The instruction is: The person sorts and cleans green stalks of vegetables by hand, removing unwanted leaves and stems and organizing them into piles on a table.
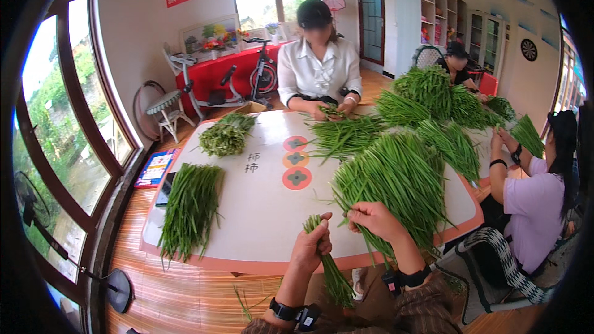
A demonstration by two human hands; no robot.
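from my end of the feed, i judge this to be the gathering step: stalks picked from a pile and collected into a handful. the left hand (311, 242) is at 6 o'clock, its fingers wrapped around a small bunch (335, 281) of green stalks, which hangs tilted past the near rim of the surface (253, 207). the right hand (377, 219) is near 5 o'clock, thumb and forefinger drawn close together; i cannot tell whether they pinch a stalk. the big heap (396, 176) spreads toward 3 o'clock, just beyond that hand; a laid bundle (190, 207) rests between 8 and 9. as i read it, the next move calls for bringing more stalks across while the left grip keeps the ends together.
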